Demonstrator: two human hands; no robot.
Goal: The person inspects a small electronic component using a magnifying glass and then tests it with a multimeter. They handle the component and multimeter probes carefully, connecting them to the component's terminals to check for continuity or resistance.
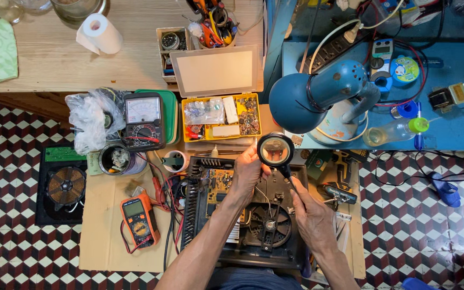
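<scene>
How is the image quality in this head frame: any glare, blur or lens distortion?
Head view: even light and sharp throughout; the magnifying glass, gripped at its handle by the right hand with the left hand at its rim, shows a pale washed-out lens. The open lid of the yellow parts box is bright. Table edges bow slightly, suggesting wide-angle distortion.
</scene>
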